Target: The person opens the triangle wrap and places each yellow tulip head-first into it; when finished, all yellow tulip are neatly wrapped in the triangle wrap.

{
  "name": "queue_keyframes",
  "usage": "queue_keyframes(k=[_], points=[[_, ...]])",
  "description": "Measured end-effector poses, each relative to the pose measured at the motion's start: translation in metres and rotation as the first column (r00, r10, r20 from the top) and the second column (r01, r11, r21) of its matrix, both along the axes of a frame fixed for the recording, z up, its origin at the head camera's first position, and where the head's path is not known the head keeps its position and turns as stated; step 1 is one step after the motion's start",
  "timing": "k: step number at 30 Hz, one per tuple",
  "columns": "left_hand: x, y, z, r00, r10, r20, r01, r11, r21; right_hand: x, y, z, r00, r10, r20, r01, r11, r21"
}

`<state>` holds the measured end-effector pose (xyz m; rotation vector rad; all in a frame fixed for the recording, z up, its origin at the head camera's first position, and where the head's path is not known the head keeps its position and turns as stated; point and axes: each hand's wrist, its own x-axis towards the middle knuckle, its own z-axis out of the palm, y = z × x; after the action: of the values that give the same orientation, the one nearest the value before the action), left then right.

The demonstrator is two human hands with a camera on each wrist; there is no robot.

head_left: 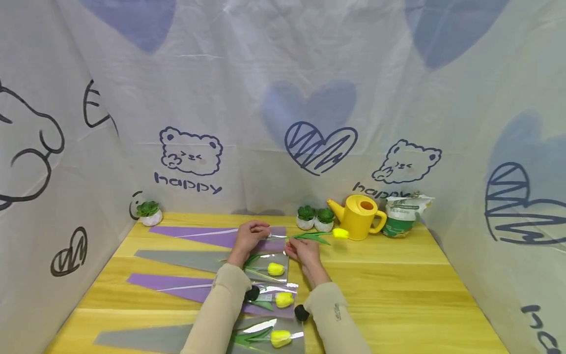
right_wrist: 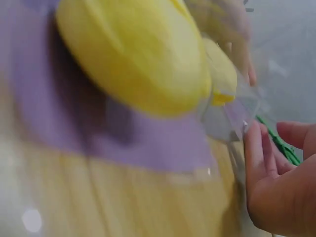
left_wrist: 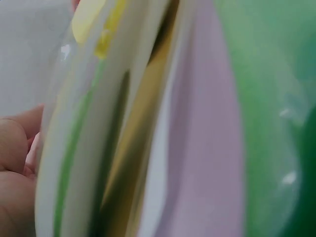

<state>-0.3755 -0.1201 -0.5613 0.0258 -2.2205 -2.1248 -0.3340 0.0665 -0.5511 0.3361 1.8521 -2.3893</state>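
Note:
My right hand (head_left: pixel 306 251) pinches a yellow tulip (head_left: pixel 340 233) by its green stem and leaves (right_wrist: pixel 280 143). The bloom points right and the stem lies toward the left hand. My left hand (head_left: pixel 250 239) is over the farthest purple flower sleeve (head_left: pixel 221 237), its curled fingers pinching the clear film near the wide end. Nearer me lie a grey sleeve (head_left: pixel 177 259), a second purple sleeve (head_left: pixel 168 285) and another grey one (head_left: pixel 146 338). On their wide right ends lie yellow tulips (head_left: pixel 276 269), partly hidden by my forearms.
Along the back stand small potted succulents (head_left: pixel 324 219), a yellow watering can (head_left: pixel 358 217) and a green-and-white bag (head_left: pixel 400 216). Another succulent (head_left: pixel 149 213) stands at the back left corner. Printed cloth (head_left: pixel 247 108) hangs around the wooden table (head_left: pixel 389 295).

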Motion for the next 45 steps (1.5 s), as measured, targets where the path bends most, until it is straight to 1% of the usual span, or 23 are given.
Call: queue_keyframes(k=[5, 10, 12, 14, 15, 17, 19, 20, 22, 25, 26, 28, 30, 32, 35, 37, 41, 42, 44, 45], points=[[0.002, -0.001, 0.000, 1.000, 0.005, 0.004, -0.005, 1.000, -0.016, 0.007, 0.010, -0.001, 0.999, 0.048, 0.021, -0.048, 0.999, 0.024], [0.004, -0.002, 0.003, 1.000, -0.008, 0.006, 0.008, 1.000, -0.020, 0.009, 0.018, 0.003, 0.997, 0.046, 0.065, -0.051, 0.995, 0.088], [0.004, -0.003, 0.004, 1.000, -0.017, 0.010, 0.017, 1.000, -0.017, 0.008, 0.023, 0.006, 0.998, 0.034, 0.058, -0.041, 0.992, 0.116], [0.004, -0.003, 0.005, 0.999, -0.034, 0.018, 0.035, 0.999, -0.017, 0.007, 0.030, 0.011, 1.000, 0.016, 0.025, -0.020, 0.989, 0.150], [0.005, -0.002, 0.008, 0.999, -0.044, 0.020, 0.045, 0.999, -0.024, 0.006, 0.034, 0.014, 1.000, 0.001, 0.001, -0.001, 0.986, 0.167], [0.010, -0.001, 0.016, 0.998, -0.063, 0.024, 0.064, 0.997, -0.036, 0.003, 0.045, 0.021, 0.998, -0.040, -0.050, 0.049, 0.977, 0.205], [0.017, 0.000, 0.026, 0.997, -0.075, 0.023, 0.076, 0.996, -0.040, -0.001, 0.058, 0.027, 0.991, -0.083, -0.103, 0.108, 0.955, 0.278], [0.017, 0.000, 0.025, 0.997, -0.072, 0.021, 0.073, 0.997, -0.041, -0.003, 0.065, 0.030, 0.987, -0.101, -0.128, 0.137, 0.938, 0.319], [0.016, 0.000, 0.022, 0.998, -0.053, 0.015, 0.053, 0.998, -0.036, -0.006, 0.079, 0.034, 0.978, -0.128, -0.166, 0.185, 0.900, 0.394], [0.008, -0.002, 0.009, 1.000, -0.018, 0.015, 0.019, 0.999, -0.036, -0.010, 0.098, 0.033, 0.972, -0.130, -0.198, 0.214, 0.840, 0.499], [0.004, -0.002, 0.005, 1.000, -0.006, 0.019, 0.007, 0.999, -0.043, -0.011, 0.104, 0.031, 0.973, -0.121, -0.199, 0.210, 0.826, 0.523], [0.004, -0.001, 0.004, 1.000, 0.004, 0.028, -0.002, 0.999, -0.054, -0.013, 0.113, 0.026, 0.979, -0.095, -0.182, 0.184, 0.799, 0.573], [0.003, -0.001, 0.003, 0.999, 0.009, 0.034, -0.007, 0.998, -0.060, -0.013, 0.120, 0.020, 0.986, -0.053, -0.155, 0.138, 0.777, 0.614], [0.001, -0.001, 0.002, 0.999, 0.010, 0.039, -0.007, 0.998, -0.057, -0.013, 0.124, 0.015, 0.992, -0.006, -0.125, 0.086, 0.763, 0.641], [0.001, -0.002, 0.001, 0.999, 0.008, 0.040, -0.005, 0.999, -0.053, -0.013, 0.125, 0.007, 0.994, 0.049, -0.102, 0.032, 0.743, 0.668], [0.002, -0.002, 0.001, 1.000, 0.000, 0.032, 0.001, 0.999, -0.044, -0.012, 0.125, 0.004, 0.993, 0.068, -0.094, 0.015, 0.729, 0.685], [0.002, -0.003, 0.002, 1.000, -0.013, -0.013, 0.013, 1.000, -0.021, -0.011, 0.124, 0.004, 0.991, 0.102, -0.082, -0.013, 0.698, 0.716], [0.003, -0.003, 0.002, 1.000, -0.015, -0.018, 0.015, 1.000, -0.016, -0.011, 0.124, 0.004, 0.990, 0.112, -0.080, -0.019, 0.686, 0.727], [0.003, -0.003, 0.001, 1.000, -0.013, -0.020, 0.013, 1.000, -0.011, -0.010, 0.124, 0.004, 0.987, 0.136, -0.080, -0.031, 0.664, 0.747], [0.003, -0.003, 0.001, 1.000, -0.012, -0.010, 0.012, 1.000, -0.010, -0.010, 0.124, 0.004, 0.986, 0.146, -0.084, -0.032, 0.652, 0.758]])
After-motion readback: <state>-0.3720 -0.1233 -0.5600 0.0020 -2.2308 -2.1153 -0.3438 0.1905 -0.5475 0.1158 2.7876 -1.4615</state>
